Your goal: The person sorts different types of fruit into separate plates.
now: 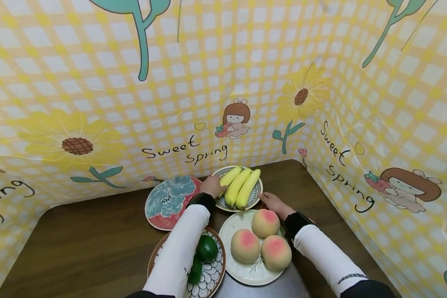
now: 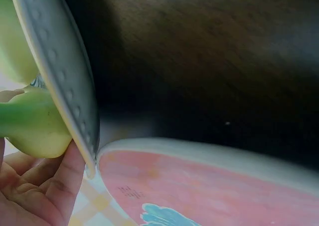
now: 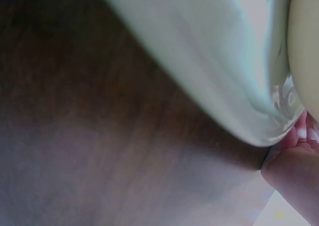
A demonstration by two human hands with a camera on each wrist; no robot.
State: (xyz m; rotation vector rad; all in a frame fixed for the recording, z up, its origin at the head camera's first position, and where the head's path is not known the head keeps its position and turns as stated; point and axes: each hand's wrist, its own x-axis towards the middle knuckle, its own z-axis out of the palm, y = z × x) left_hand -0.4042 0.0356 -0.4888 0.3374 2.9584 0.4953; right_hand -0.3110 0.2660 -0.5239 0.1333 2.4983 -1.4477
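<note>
Yellow checked walls stand round your dark wooden table. Your left hand and right hand grip the small patterned plate of yellow bananas. I think you are picking it up, so lift evenly.

bananas on far plate, peaches plate in front

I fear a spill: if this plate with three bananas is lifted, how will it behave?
The banana plate looks rigid and probably breakable. The bananas lie loose and rounded, so they may roll off if it tilts. With the left hand and right hand at opposite rims, it should stay level.
</note>
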